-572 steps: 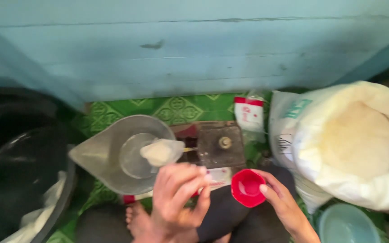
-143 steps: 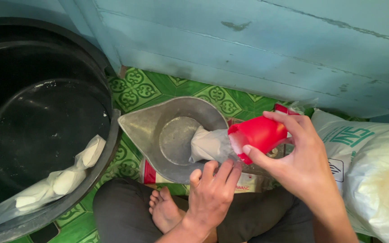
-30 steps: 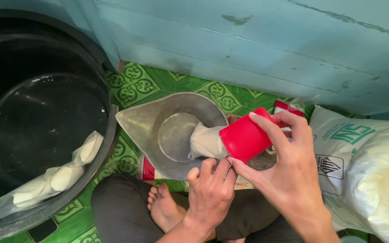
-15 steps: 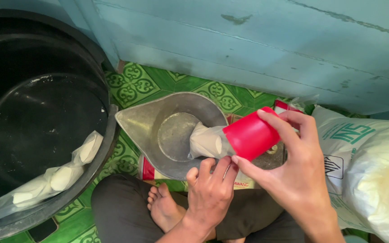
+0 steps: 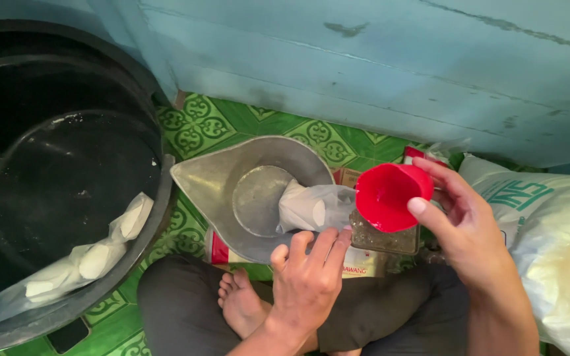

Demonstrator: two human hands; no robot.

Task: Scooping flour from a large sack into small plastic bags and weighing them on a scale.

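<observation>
My right hand [image 5: 466,221] grips a small red plastic cup [image 5: 390,194], tilted so its empty inside faces me. The cup hangs just right of a clear plastic bag partly filled with white powder [image 5: 311,207]. That bag lies in the metal pan [image 5: 229,191] of a weighing scale. My left hand [image 5: 308,280] pinches the bag's open edge at the pan's near rim. The scale's dial body [image 5: 384,240] shows under the cup.
A big black tub [image 5: 61,178] stands at the left, with filled clear bags [image 5: 80,260] lying inside. A large white sack of powder [image 5: 555,244] is at the right. My crossed legs and bare foot [image 5: 239,303] rest on green patterned matting [image 5: 206,122] before a blue wooden wall.
The red cup has swung from tipped mouth-down into the bag to mouth facing up toward me, and moved slightly right. My left hand keeps its hold on the bag.
</observation>
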